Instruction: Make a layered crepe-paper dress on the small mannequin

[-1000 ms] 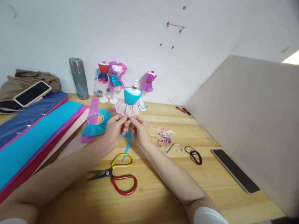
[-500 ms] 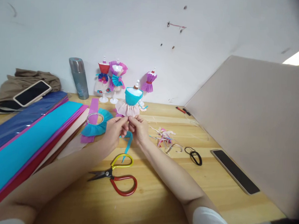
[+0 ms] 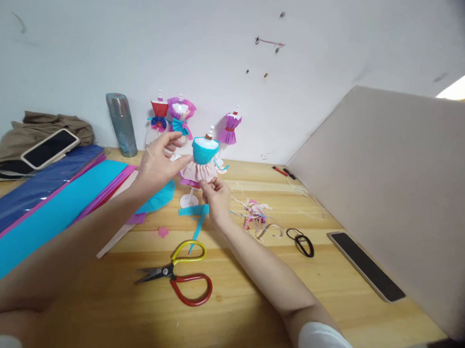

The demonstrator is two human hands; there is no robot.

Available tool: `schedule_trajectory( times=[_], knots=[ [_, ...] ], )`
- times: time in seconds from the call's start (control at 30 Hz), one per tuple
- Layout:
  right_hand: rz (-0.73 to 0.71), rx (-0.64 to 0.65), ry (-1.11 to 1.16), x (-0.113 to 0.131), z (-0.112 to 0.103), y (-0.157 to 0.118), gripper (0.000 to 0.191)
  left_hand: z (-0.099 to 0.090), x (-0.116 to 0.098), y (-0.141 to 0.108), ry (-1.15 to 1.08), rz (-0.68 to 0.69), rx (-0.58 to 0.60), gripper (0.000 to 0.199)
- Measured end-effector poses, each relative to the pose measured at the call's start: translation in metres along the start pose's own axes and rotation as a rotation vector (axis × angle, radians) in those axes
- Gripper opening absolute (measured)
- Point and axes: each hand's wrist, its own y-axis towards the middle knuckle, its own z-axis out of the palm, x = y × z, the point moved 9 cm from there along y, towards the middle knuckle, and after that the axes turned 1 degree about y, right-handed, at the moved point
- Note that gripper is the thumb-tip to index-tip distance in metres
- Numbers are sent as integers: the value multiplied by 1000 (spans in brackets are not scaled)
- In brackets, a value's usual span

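A small white dress-form mannequin [image 3: 205, 140] stands before me, with a blue crepe-paper bodice [image 3: 205, 152] and a ruffled pale pink skirt [image 3: 198, 171]. My right hand [image 3: 216, 198] pinches the front hem of that skirt between thumb and fingers. To the left of the figure is my left hand [image 3: 159, 162], its fingers apart and curved, with the thumb tip close to the skirt's left edge; whether it touches I cannot tell. Under the skirt show a purple layer and the round white stand [image 3: 189, 201]. Blue paper strips [image 3: 199, 229] lie below it.
Scissors with yellow and red handles [image 3: 180, 272] lie in front. Folded coloured paper [image 3: 71, 199] and a steel flask [image 3: 121, 124] are at left. More dressed mannequins [image 3: 230, 128] stand by the wall. Paper scraps [image 3: 256, 212], black hair ties [image 3: 303, 244] and a phone [image 3: 368, 267] lie at right.
My left hand has let go of the skirt's hem and moved up and left, opening beside the mannequin. My right hand stays pinched at the hem.
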Motion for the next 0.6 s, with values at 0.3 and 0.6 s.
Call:
schedule_trajectory(
  times=[0.3,0.6],
  knots=[
    [27,41,129,-2,1,-1,34,46,7,21,-101,72,439,92],
    [97,89,215,-1,4,-4,41,56,9,17,-108,49,509,97]
  ],
)
